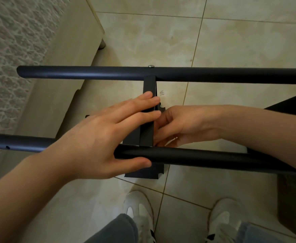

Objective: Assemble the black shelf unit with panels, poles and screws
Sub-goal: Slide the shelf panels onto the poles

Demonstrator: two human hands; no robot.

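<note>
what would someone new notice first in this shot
Two long black poles cross the frame, the far pole above and the near pole below, bridged by a narrow black panel at the centre. The left hand lies spread over the panel, thumb against the near pole; the right hand curls its fingers at the panel's right edge. A silver screw head sits on the far pole just above the panel.
</note>
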